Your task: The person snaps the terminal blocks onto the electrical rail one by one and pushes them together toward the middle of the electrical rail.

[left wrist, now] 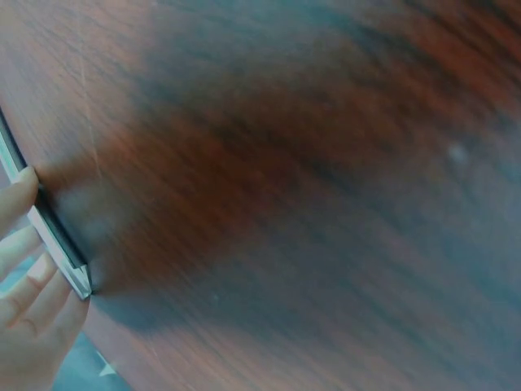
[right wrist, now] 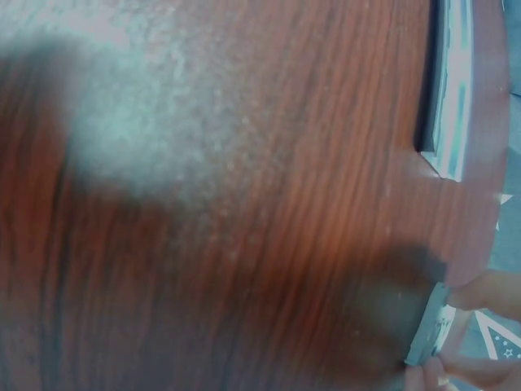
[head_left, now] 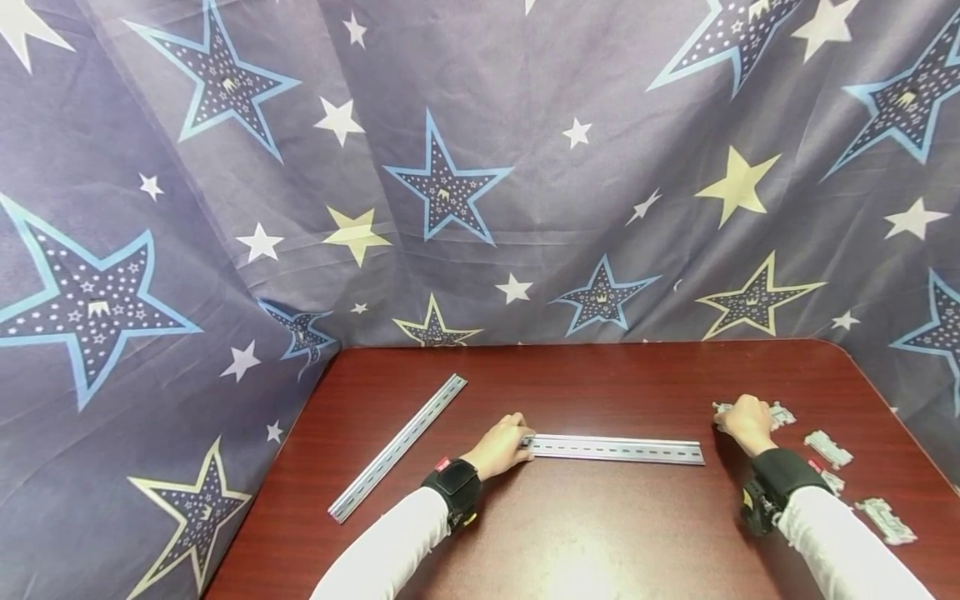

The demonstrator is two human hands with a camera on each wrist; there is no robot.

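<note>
Two hands are at work, the left hand at center pinching one end of a slotted metal rail between digits set on opposite edges, a grip that presumably steadies it on the table. At right, the right hand pinches a small pale part by its ends, apparently for a secure hold. Similar parts lie at the frame's right edge, seemingly for easy reach; a second rail slants at left, likely parked aside, below star-printed cloth.
</note>
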